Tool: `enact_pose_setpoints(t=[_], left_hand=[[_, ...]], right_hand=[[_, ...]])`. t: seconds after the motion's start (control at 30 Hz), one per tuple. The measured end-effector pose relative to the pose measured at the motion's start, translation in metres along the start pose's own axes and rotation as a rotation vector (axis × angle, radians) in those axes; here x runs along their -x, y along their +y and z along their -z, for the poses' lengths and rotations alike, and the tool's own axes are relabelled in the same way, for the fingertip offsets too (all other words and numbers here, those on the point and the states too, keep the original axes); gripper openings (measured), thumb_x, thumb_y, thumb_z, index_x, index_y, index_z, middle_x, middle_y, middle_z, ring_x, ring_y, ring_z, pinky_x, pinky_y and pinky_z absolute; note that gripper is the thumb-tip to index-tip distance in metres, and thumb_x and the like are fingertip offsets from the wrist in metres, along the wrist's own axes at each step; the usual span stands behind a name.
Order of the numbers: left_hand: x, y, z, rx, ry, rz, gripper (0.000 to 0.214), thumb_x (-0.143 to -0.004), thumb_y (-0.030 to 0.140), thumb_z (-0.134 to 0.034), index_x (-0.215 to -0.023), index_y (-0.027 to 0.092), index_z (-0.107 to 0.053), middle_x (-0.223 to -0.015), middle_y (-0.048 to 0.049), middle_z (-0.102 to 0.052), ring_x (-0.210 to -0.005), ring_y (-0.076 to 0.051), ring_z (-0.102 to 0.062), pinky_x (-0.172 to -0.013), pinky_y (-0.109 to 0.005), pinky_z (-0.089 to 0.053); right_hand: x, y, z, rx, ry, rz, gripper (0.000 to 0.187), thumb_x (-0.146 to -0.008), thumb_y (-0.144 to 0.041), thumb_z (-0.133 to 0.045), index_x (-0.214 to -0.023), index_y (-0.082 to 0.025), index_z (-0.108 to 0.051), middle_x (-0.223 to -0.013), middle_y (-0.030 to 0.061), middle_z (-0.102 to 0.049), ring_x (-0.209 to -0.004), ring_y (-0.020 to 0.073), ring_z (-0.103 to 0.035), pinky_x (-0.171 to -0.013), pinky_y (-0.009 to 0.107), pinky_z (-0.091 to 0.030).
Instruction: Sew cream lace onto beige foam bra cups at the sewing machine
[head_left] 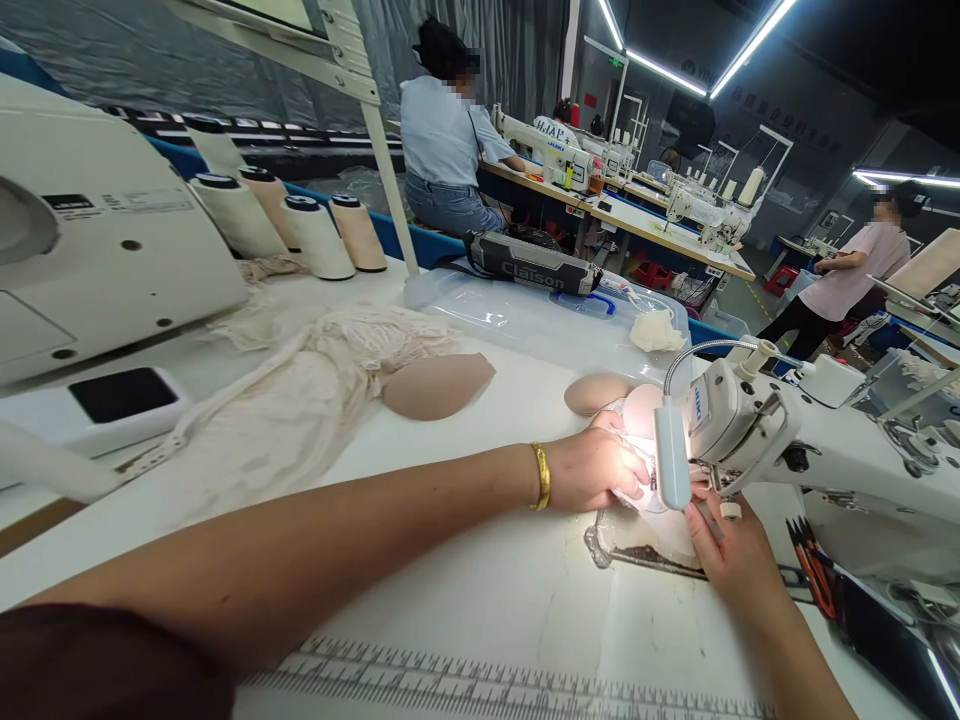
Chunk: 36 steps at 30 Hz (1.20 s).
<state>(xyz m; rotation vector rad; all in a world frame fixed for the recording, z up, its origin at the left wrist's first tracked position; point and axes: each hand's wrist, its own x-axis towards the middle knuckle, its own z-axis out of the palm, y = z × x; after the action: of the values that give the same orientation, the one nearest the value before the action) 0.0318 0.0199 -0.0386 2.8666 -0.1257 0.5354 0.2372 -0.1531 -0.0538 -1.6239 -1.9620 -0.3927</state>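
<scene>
My left grip (pixel 600 468) rests half-curled on the pale fabric (pixel 639 434) at the lamp's (pixel 673 455) nine o'clock, right grip (pixel 739 550) at five, pinching or not I cannot tell; probably soft, light, best edge-held flat.

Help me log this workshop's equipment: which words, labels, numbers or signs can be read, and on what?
"Claison": black-and-grey object
"JUKI": near sewing machine
"JUKI": far sewing machine
Too small or blurred: ruler markings, labels on the leftmost machine, wall lettering, green sign, shirt lettering.
</scene>
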Motion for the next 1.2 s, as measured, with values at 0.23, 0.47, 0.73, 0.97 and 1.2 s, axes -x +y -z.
enact_pose_setpoints(t=[0.23, 0.47, 0.73, 0.97, 1.2], left_hand=[[0.001, 0.003, -0.002, 0.004, 0.008, -0.012, 0.028, -0.076, 0.003, -0.058, -0.087, 0.024, -0.072, -0.098, -0.0012, -0.076, -0.086, -0.021, -0.063, -0.095, -0.043, -0.027], [0.001, 0.005, -0.001, -0.005, -0.025, 0.020, 0.030, -0.072, 0.001, -0.058, -0.085, 0.024, -0.073, -0.097, -0.0011, -0.076, -0.084, -0.020, -0.062, -0.097, -0.044, -0.028], [0.004, -0.001, -0.007, -0.047, 0.025, -0.007, 0.035, -0.078, 0.007, -0.059, -0.102, 0.029, -0.073, -0.109, -0.0008, -0.076, -0.091, -0.022, -0.064, -0.093, -0.043, -0.030], [0.008, 0.000, -0.015, -0.150, 0.061, -0.025, 0.017, -0.072, 0.008, -0.064, -0.079, 0.022, -0.067, -0.101, -0.0018, -0.074, -0.093, -0.024, -0.062, -0.094, -0.048, -0.028], [0.012, 0.021, -0.010, -0.272, 0.057, -0.076, 0.006, -0.083, 0.017, -0.064, -0.080, 0.021, -0.065, -0.081, 0.0009, -0.069, -0.070, -0.017, -0.054, -0.091, -0.050, -0.030]], right_hand=[[0.001, 0.000, 0.000, -0.031, -0.037, -0.049, 0.025, -0.104, -0.029, -0.044, -0.116, -0.023, -0.065, -0.107, 0.0075, -0.074, -0.103, 0.0254, -0.067, -0.089, 0.040, -0.057], [0.003, 0.000, 0.000, -0.066, -0.058, -0.075, 0.024, -0.103, -0.029, -0.044, -0.112, -0.023, -0.066, -0.108, 0.0096, -0.074, -0.103, 0.0267, -0.067, -0.086, 0.041, -0.057], [0.000, -0.004, 0.003, -0.075, -0.079, -0.077, 0.023, -0.102, -0.025, -0.045, -0.115, -0.024, -0.065, -0.103, 0.0083, -0.073, -0.100, 0.0261, -0.067, -0.084, 0.039, -0.057], [0.005, -0.003, 0.000, -0.096, -0.115, -0.102, 0.024, -0.103, -0.029, -0.045, -0.115, -0.022, -0.063, -0.093, 0.0087, -0.073, -0.087, 0.0255, -0.069, -0.071, 0.035, -0.056], [0.003, -0.011, 0.005, -0.224, -0.309, 0.010, 0.021, -0.102, -0.021, -0.045, -0.113, -0.026, -0.062, -0.092, 0.0036, -0.066, -0.083, 0.0186, -0.064, -0.072, 0.030, -0.050]])
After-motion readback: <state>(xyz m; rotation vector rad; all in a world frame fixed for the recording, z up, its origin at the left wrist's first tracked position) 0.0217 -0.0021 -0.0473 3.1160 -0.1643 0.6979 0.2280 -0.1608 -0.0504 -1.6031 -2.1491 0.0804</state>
